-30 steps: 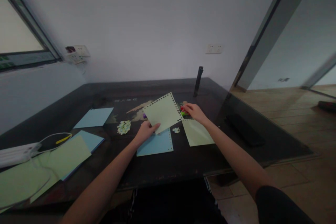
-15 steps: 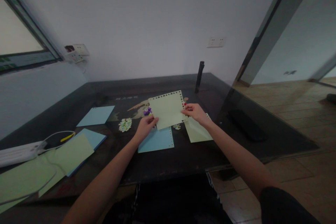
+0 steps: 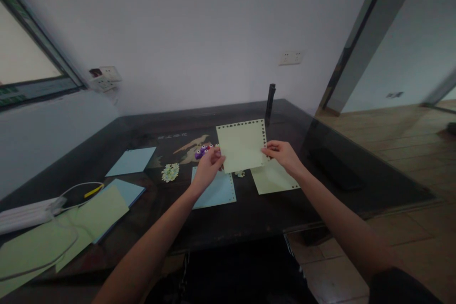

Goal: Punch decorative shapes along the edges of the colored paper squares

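Between my hands, a pale green sheet of paper [image 3: 241,146] is held up above the table, with small holes punched along its top and right edges. My left hand [image 3: 208,166] pinches its left edge, and my right hand [image 3: 283,154] pinches the right edge. Beneath it lie a blue sheet [image 3: 215,192] with holes down its right side and another pale green sheet [image 3: 272,180]. Purple and red craft punches with googly eyes [image 3: 201,153] stand behind my left hand, partly hidden. Small piles of paper bits [image 3: 170,172] sit on the dark table [image 3: 249,221].
To the left lie a blue sheet [image 3: 131,161], overlapping green sheets [image 3: 99,211], a white power strip [image 3: 30,214] with a cable and a yellow pen-like item [image 3: 93,192]. A black upright cylinder [image 3: 270,99] stands at the back; a black case [image 3: 335,168] lies at the right.
Both hands have moved right with the green sheet, which is now more level. More of the punches and of the green sheet below is uncovered.
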Motion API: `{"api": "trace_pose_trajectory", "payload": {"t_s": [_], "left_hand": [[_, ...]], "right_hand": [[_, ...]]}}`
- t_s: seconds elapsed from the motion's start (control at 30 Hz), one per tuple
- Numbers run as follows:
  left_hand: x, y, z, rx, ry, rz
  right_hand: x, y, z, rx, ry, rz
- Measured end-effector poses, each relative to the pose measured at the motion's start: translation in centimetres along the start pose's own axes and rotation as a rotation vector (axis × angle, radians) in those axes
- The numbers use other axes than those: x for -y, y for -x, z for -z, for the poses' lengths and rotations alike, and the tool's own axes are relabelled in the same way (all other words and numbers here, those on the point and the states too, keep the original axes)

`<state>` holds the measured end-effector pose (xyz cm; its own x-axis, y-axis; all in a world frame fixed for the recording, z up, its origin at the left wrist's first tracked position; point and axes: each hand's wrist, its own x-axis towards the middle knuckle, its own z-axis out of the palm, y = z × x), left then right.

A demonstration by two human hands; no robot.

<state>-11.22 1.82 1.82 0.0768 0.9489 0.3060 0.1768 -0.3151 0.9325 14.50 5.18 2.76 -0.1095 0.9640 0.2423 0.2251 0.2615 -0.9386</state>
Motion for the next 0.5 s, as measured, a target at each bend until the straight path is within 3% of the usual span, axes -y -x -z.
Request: {"api": "trace_pose_trajectory", "payload": {"t_s": [0.17, 0.27, 0.5], "left_hand": [[-2.0, -1.1, -3.3, -0.054, 0.034, -0.022], [-2.1, -1.4, -5.1, 0.001, -0.076, -0.044], [-0.3, -0.2, -8.1, 0.094, -0.261, -0.015]], "right_hand": [[-0.1, 1.5, 2.9, -0.146, -0.026, -0.057], [-0.8, 2.3, 4.6, -0.225, -0.008, -0.034], [-4.0, 4.1, 6.6, -0.192, 0.125, -0.080]]}}
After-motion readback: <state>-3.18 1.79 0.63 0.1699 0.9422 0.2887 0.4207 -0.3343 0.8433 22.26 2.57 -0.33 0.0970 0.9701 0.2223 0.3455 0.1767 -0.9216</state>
